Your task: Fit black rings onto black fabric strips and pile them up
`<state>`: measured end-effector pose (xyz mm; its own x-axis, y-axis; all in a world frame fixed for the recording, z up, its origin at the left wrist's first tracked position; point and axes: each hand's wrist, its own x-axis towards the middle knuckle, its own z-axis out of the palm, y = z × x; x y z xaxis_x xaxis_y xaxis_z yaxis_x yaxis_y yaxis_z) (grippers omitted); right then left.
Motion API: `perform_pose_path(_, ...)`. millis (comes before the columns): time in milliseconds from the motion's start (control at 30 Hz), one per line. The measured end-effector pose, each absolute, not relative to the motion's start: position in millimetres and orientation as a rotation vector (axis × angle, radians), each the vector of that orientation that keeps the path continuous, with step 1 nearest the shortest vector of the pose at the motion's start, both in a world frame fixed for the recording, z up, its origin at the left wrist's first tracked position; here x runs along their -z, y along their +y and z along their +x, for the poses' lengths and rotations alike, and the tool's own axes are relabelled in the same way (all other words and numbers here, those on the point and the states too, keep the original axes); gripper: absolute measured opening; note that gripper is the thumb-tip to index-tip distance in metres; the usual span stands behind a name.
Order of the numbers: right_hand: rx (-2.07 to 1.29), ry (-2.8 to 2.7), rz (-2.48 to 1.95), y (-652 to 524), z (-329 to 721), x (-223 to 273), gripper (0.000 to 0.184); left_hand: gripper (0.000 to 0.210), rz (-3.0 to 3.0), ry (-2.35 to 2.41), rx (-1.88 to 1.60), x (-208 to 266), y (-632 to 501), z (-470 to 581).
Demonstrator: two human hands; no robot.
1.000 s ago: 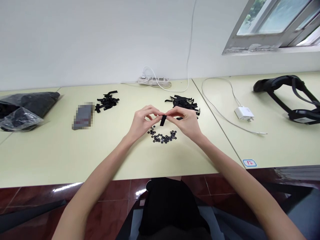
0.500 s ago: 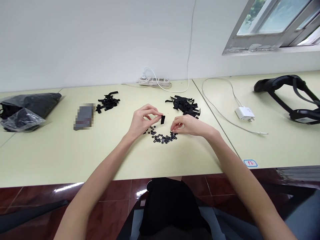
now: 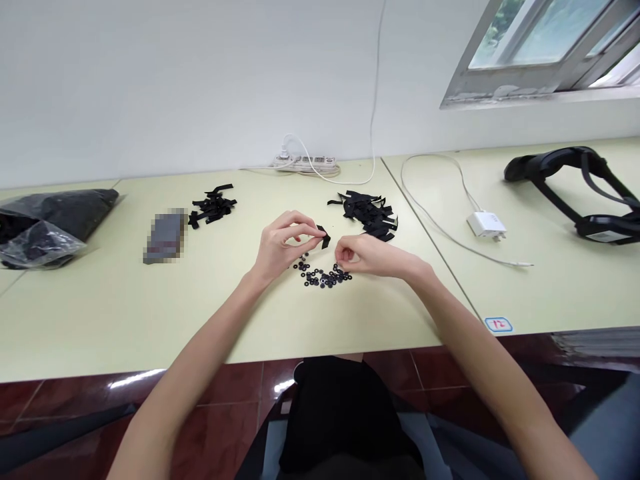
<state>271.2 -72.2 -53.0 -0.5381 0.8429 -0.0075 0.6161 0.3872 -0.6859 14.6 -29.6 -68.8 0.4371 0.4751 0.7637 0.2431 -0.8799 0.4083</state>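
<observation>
My left hand (image 3: 287, 245) pinches a short black fabric strip (image 3: 325, 238) between thumb and fingertips, held above the table. Just to its right, my right hand (image 3: 363, 255) has its thumb and fingers pressed together at the right end of the small round black rings (image 3: 324, 277). Whatever those fingers hold, if anything, is too small or hidden to make out. The rings lie scattered in a loose curve below both hands. Behind my right hand is a heap of black strips (image 3: 369, 212), and a smaller pile of black strips (image 3: 213, 205) lies farther left.
A clear plastic bag with black contents (image 3: 60, 223) lies at the left, beside a blurred grey object (image 3: 166, 235). A power strip (image 3: 306, 163) sits against the wall. To the right are a white charger (image 3: 486, 225) with a cable and a black headset (image 3: 575, 193).
The strip in my left hand has tilted and now looks bent. My right hand has shifted slightly left over the rings, its fingers drawn closer together.
</observation>
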Motion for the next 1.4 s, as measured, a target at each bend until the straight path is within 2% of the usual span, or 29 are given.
perform_pose_path(67, -0.964, -2.089, -1.149, -74.4, 273.5, 44.2, 0.003, 0.011, 2.499, 0.585, -1.440, 68.0, -31.2, 15.3)
perform_pose_path(200, -1.085, -1.665, -1.008, -79.5, 273.9, 30.2, 0.020, 0.012, 2.617, 0.528, -1.507, 65.5, -35.4, 18.0)
perform_pose_path(533, -1.379, -1.478, -1.013, -79.0, 256.9, 41.6, 0.028, 0.008, 2.678, 0.606, -1.514, 65.5, -38.4, 17.2)
perform_pose_path(800, -1.721, -1.250, -0.935, -80.2, 249.2, 45.3, 0.030, 0.009, 2.728, 0.617, -1.471, 63.9, -36.5, 12.7)
perform_pose_path(967, -1.729, -1.263, -0.898, -80.8, 246.7, 45.7, 0.030, 0.010, 2.747, 0.619, -1.508, 61.3, -36.1, 12.6)
perform_pose_path(1233, -1.767, -1.252, -0.782, -79.8, 243.2, 51.5, 0.020, 0.013, 2.843, 0.591, -1.539, 62.8, -34.5, 11.9)
perform_pose_path(1400, -1.786, -1.261, -0.771, -79.5, 243.8, 51.3, 0.025, 0.011, 2.850, 0.611, -1.522, 59.7, -36.4, 12.7)
